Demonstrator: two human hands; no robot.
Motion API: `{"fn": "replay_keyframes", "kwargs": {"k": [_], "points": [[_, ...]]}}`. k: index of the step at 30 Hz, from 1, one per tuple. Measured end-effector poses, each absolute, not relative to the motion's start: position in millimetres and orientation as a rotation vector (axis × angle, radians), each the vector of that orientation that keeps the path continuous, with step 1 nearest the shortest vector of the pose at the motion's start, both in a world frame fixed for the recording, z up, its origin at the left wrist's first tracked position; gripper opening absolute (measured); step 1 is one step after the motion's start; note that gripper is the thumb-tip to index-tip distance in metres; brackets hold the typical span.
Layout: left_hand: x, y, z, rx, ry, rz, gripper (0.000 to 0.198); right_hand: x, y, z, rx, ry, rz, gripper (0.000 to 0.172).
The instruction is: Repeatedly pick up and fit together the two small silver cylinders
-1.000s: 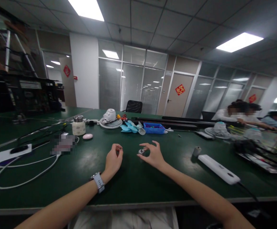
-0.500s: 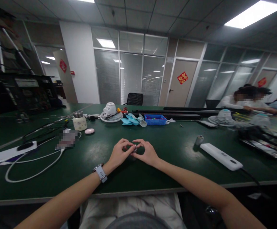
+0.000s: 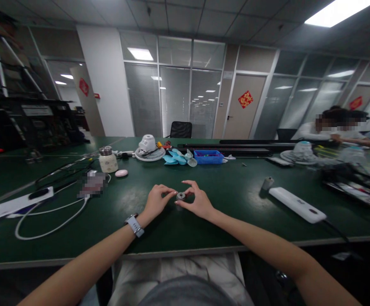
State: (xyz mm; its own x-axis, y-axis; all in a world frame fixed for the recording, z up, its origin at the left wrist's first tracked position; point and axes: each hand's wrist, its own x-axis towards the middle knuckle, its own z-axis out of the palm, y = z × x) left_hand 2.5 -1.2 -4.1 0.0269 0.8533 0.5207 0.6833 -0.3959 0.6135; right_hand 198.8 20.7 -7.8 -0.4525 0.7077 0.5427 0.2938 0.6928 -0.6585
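A small round grey metal part [image 3: 180, 196] with a dark centre is low over the green table [image 3: 134, 229], between my hands. My right hand [image 3: 199, 202] curls round it from the right. Thumb and middle finger grip its sides, while the index finger is raised away. Thumb and index fingertips of my left hand [image 3: 157, 202] are pinched together at its left edge. Anything between those fingertips is too small to make out. A grey watch [image 3: 135, 225] is on my left wrist.
A grey metal cylinder [image 3: 268, 183] stands right beside a white power strip [image 3: 297, 205]. Farther back are a white fan housing [image 3: 147, 144], blue fan blades [image 3: 176, 157] and a blue tray [image 3: 208, 158]. A bottle [image 3: 107, 162] and white cable [image 3: 51, 237] lie left. People sit far right.
My hands have parted slightly, baring the top of the round metal part. The left hand has drawn a little left, and the right index finger has lifted. The view has shifted slightly.
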Motion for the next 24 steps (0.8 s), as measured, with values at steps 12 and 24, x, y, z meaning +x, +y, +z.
{"fn": "replay_keyframes", "kwargs": {"k": [12, 24], "points": [[-4, 5, -15, 2.143, 1.636, 1.022, 0.037, 215, 30, 10, -0.810, -2.260, 0.300, 0.028], [0, 2, -10, 1.970, 1.774, 1.157, 0.046, 377, 131, 32, -2.121, -1.692, -0.186, 0.032]]}}
